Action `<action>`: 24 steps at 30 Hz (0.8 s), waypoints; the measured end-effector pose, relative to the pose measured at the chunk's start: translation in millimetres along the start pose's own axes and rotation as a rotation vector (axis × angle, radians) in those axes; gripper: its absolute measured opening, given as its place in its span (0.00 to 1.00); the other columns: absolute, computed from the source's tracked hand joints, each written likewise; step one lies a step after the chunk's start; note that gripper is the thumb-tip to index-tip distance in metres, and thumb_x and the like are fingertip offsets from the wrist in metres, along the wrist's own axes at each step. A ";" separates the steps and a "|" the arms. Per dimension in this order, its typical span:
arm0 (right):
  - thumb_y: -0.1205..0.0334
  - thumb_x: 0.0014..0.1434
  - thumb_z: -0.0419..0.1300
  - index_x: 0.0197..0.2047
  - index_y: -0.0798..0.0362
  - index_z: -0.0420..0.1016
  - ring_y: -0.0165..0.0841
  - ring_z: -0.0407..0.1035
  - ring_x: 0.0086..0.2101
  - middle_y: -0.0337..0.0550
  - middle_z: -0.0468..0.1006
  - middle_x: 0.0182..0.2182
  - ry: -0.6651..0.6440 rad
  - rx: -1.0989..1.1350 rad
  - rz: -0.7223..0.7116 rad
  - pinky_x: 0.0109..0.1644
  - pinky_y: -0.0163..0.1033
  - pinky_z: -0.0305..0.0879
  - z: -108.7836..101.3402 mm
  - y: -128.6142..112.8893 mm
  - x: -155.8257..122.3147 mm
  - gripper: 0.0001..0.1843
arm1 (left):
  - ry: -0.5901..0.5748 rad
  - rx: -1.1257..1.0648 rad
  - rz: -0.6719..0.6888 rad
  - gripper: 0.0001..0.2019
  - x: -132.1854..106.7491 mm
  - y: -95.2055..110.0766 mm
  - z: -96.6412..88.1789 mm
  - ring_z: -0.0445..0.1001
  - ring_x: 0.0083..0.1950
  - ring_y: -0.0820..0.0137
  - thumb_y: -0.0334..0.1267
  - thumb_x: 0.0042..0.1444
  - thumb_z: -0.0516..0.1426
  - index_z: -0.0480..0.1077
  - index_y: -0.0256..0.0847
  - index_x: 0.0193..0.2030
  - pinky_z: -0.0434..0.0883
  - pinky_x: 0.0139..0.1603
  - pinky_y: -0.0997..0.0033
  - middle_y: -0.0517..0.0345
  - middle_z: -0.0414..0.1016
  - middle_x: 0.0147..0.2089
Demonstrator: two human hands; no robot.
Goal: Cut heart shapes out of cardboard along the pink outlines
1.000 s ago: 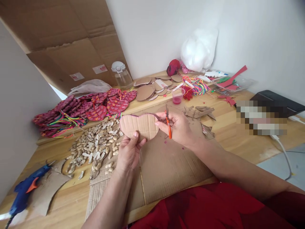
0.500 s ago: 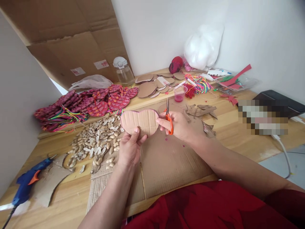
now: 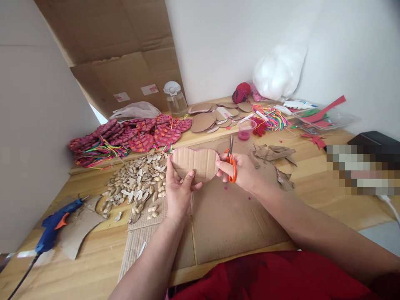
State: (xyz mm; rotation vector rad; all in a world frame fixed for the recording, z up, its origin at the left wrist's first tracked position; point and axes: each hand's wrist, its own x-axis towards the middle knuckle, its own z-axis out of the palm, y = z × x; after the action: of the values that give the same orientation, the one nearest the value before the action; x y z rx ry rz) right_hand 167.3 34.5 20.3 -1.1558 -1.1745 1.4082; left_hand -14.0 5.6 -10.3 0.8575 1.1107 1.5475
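A peanut-shaped cardboard cutout [image 3: 196, 163] with a purple-marked edge is held up above the cardboard sheet [image 3: 237, 225]. My left hand [image 3: 180, 189] grips its lower left side, thumb on the front and fingers behind. At its right end, my right hand [image 3: 240, 168] pinches the edge between thumb and fingers. That same hand also carries scissors [image 3: 232, 166] with orange handles, their blades pointing up and away from the cutout. Fingers of the right hand behind the cutout are partly hidden.
Peanut shells [image 3: 137, 179] lie left of my hands. A blue glue gun [image 3: 51, 227] rests at far left. Decorated pink pieces [image 3: 140, 131], cardboard ovals [image 3: 203, 121], a cup of pink liquid [image 3: 245, 130] and a bottle [image 3: 175, 102] stand behind. Cardboard scraps [image 3: 275, 153] lie right.
The view has shifted, so everything appears farther right and slightly lower. My left fingers now show along the cutout's left edge. Both hands still hold the cutout, and the scissors stay in the right.
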 end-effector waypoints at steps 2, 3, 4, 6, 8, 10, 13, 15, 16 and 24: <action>0.55 0.45 0.74 0.35 0.55 0.73 0.26 0.68 0.19 0.37 0.75 0.24 0.008 -0.014 0.002 0.19 0.30 0.65 2.0 -2.3 -2.2 0.19 | -0.023 0.010 0.041 0.46 0.7 -0.9 -0.5 0.77 0.50 0.66 0.36 0.53 0.67 0.49 0.65 0.74 0.81 0.31 0.73 0.55 0.64 0.69; 0.55 0.45 0.73 0.35 0.55 0.73 0.26 0.68 0.19 0.37 0.75 0.23 0.011 -0.021 -0.004 0.20 0.30 0.65 2.7 -3.2 -3.3 0.19 | -0.034 0.013 0.062 0.46 0.9 -1.2 -0.7 0.77 0.49 0.66 0.37 0.53 0.67 0.49 0.63 0.74 0.81 0.31 0.73 0.54 0.65 0.68; 0.55 0.46 0.73 0.36 0.55 0.72 0.26 0.68 0.20 0.36 0.75 0.23 0.009 -0.028 -0.012 0.21 0.30 0.65 3.0 -3.8 -4.4 0.19 | -0.036 0.009 0.065 0.46 1.0 -1.3 -0.9 0.77 0.49 0.66 0.37 0.53 0.67 0.50 0.63 0.74 0.81 0.31 0.73 0.53 0.67 0.66; 0.55 0.48 0.72 0.35 0.55 0.72 0.27 0.68 0.20 0.37 0.75 0.23 -0.009 -0.044 -0.035 0.22 0.31 0.66 2.8 -4.2 -6.5 0.17 | -0.030 -0.001 0.069 0.46 0.8 -0.9 -1.1 0.78 0.48 0.67 0.37 0.53 0.68 0.50 0.62 0.74 0.82 0.32 0.74 0.53 0.69 0.64; 0.54 0.51 0.71 0.34 0.55 0.71 0.27 0.69 0.21 0.37 0.74 0.23 -0.040 -0.056 -0.076 0.25 0.32 0.67 1.6 -3.4 -8.5 0.16 | -0.020 -0.010 0.078 0.46 0.3 0.1 -0.9 0.78 0.46 0.67 0.38 0.52 0.68 0.50 0.63 0.73 0.82 0.32 0.72 0.53 0.70 0.61; 0.54 0.53 0.70 0.34 0.54 0.71 0.28 0.69 0.22 0.37 0.74 0.23 -0.053 -0.060 -0.122 0.25 0.33 0.66 0.1 -1.9 -10.5 0.15 | -0.014 -0.016 0.091 0.46 -0.7 1.7 -0.5 0.79 0.44 0.68 0.38 0.52 0.68 0.51 0.64 0.73 0.82 0.31 0.71 0.54 0.70 0.60; 0.52 0.55 0.69 0.35 0.52 0.70 0.30 0.69 0.23 0.36 0.73 0.24 -0.029 -0.071 -0.163 0.24 0.34 0.65 -1.1 0.5 -13.3 0.15 | -0.021 -0.021 0.122 0.45 -2.7 4.8 0.5 0.78 0.44 0.68 0.38 0.53 0.67 0.51 0.65 0.73 0.82 0.31 0.70 0.53 0.69 0.61; 0.52 0.54 0.70 0.34 0.51 0.69 0.30 0.68 0.23 0.36 0.72 0.24 -0.014 -0.073 -0.179 0.25 0.34 0.64 -0.6 1.6 -15.2 0.16 | -0.025 -0.019 0.154 0.44 -4.4 6.7 1.2 0.78 0.45 0.68 0.37 0.54 0.67 0.50 0.65 0.73 0.82 0.32 0.70 0.53 0.67 0.63; 0.53 0.54 0.71 0.34 0.50 0.69 0.30 0.68 0.23 0.35 0.71 0.24 -0.012 -0.071 -0.190 0.25 0.34 0.64 0.0 2.1 -16.1 0.16 | -0.027 -0.017 0.170 0.45 -5.2 7.6 1.5 0.78 0.46 0.67 0.37 0.55 0.67 0.49 0.65 0.73 0.82 0.32 0.70 0.52 0.67 0.64; 0.55 0.57 0.68 0.36 0.51 0.73 0.31 0.68 0.26 0.38 0.74 0.28 -0.002 -0.129 -0.423 0.30 0.36 0.67 1.3 3.3 -20.5 0.10 | -0.026 -0.012 0.267 0.44 -9.6 11.8 3.6 0.78 0.49 0.65 0.39 0.56 0.66 0.49 0.62 0.74 0.82 0.35 0.71 0.50 0.66 0.64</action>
State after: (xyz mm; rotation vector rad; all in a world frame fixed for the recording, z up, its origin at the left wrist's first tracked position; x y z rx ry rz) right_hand 168.1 13.8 19.0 -0.9220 -1.4303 1.0238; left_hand -12.1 -3.7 2.1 1.0486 0.9975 1.7532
